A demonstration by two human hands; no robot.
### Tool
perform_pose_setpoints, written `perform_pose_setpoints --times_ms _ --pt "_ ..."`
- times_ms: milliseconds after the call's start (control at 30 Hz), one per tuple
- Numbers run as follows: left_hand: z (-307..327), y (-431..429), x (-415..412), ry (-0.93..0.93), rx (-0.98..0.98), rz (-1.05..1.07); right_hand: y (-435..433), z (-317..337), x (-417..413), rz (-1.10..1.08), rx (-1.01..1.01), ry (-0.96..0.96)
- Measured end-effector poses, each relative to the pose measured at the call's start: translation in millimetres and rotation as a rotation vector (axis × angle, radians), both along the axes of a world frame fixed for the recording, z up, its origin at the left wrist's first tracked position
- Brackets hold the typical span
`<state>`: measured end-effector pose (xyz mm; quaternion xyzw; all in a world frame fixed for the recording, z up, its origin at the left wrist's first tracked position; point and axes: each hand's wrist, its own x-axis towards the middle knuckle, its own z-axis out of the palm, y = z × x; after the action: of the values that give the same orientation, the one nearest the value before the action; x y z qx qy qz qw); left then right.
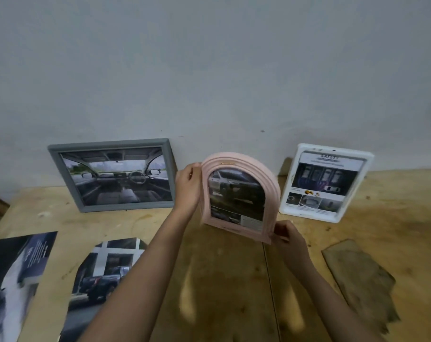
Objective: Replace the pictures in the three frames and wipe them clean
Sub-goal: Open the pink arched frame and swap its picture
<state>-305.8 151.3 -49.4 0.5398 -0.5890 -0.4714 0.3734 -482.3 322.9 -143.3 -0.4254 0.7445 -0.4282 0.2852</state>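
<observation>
Hands [188, 187] around ribbed, arched pink frame [271, 193]

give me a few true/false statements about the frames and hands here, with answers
1. Both the left hand and the right hand hold the pink arched frame. True.
2. The grey frame lies flat. False: it leans against the wall.
3. The white frame is empty. False: it holds a printed page.
4. A brown cloth lies on the table's right side. True.
</observation>
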Motion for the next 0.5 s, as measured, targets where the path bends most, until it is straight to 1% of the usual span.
perform_pose_setpoints --times_ms 67,133,233,333,500 --pt "3.0 10.8 11.9 0.050 0.031 -0.064 22.4 5.8 -2.0 0.000 -0.051 0.016" --pt "3.4 21.1 27.0 0.101 0.124 -0.145 43.6 10.0 -4.5 -0.014 -0.120 0.060" --pt "-3.0 31.2 49.9 0.093 0.215 -0.321 73.1 16.3 -2.8 -0.030 -0.180 0.140" --pt "-12.3 40.1 65.6 -0.016 0.221 -0.421 100.7 10.9 5.7 -0.006 -0.165 0.293" --pt "-43.6 66.9 88.7 -0.212 0.214 -0.551 141.8 -12.3 31.5 0.054 -0.087 0.391"
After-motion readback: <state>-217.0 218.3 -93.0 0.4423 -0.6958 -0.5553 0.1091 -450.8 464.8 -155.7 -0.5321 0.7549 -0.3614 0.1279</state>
